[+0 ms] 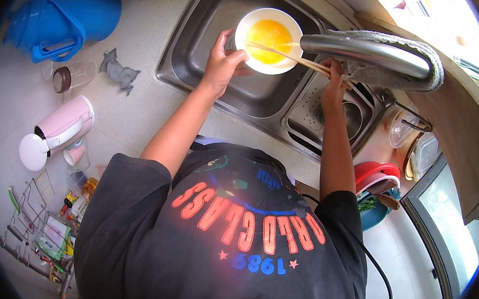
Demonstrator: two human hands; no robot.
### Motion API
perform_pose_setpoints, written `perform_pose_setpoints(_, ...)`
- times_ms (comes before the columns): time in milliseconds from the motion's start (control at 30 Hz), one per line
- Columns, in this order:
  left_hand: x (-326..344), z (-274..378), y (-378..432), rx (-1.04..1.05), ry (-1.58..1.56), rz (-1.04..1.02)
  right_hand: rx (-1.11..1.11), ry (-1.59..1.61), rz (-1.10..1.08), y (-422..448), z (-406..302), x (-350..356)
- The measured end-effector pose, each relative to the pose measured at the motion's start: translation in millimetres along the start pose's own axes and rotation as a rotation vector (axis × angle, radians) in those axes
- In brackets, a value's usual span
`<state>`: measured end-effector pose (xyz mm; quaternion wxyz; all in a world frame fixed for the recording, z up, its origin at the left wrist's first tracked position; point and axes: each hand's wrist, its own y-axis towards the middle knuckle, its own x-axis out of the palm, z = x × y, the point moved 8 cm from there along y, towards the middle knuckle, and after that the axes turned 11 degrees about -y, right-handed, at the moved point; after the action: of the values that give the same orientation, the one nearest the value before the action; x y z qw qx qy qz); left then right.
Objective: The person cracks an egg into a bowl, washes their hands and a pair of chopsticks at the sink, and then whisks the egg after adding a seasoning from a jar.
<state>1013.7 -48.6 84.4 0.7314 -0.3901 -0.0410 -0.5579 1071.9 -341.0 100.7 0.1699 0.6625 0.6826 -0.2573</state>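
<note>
My left hand (223,60) grips the side of a white bowl (272,13) above the large basin of a stainless steel sink (195,66). Bright yellow liquid, apparently beaten egg (271,35), lies in the bowl with some froth. Wooden chopsticks (309,63) are held in my right hand (334,85), over the smaller basin, and their tips reach into the egg. The metal faucet (367,54) arches over the bowl's right rim. A pale streak shows by its mouth; I cannot tell whether it is water or a chopstick.
A grey towel (436,72) hangs around the faucet. In the smaller basin sits a perforated drain tray (305,106) with a metal bowl (352,116). Left on the counter are a blue thermos jug (97,15), a grey rag (120,72), a glass jar (79,75) and a pink kettle (65,119).
</note>
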Motion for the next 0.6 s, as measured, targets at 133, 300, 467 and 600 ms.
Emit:
perform_pose_setpoints(133,-3.5,-2.9,-1.7,-0.034,-0.025,-0.006,-0.017,0.165,-0.026,4.7,-1.3,6.3)
perform_pose_setpoints(300,-5.4,-2.2,-18.3,-0.031,-0.037,0.000,-0.154,-0.003,-0.143,-42.3,-77.9,-12.9)
perform_pose_setpoints(467,-3.9,4.0,-56.3,-0.102,-0.069,-0.095,0.079,0.313,-0.197,-95.6,-119.4,-54.1)
perform_pose_setpoints(600,5.1,16.5,-97.4,-0.137,-0.034,-0.212,-0.085,0.044,-0.137,-114.1,-155.4,-99.0)
